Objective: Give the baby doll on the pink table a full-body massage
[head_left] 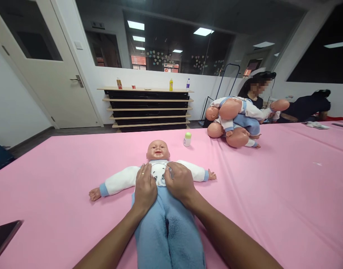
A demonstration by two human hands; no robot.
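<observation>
A green-capped white jar [187,139] stands near the fleecy-trousered baby doll [164,211]. The left hand [145,190], fingers together, and curled right hand [181,183] touch its shirt [158,171]; I cannot tell whether they grip.

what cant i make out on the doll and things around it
All in the head view:
Feet of the doll: below the bottom edge
Parts of the shirt front: under the left hand and right hand
Dark flat object: partly cut off by left edge
Writing on the jar: too small
</observation>
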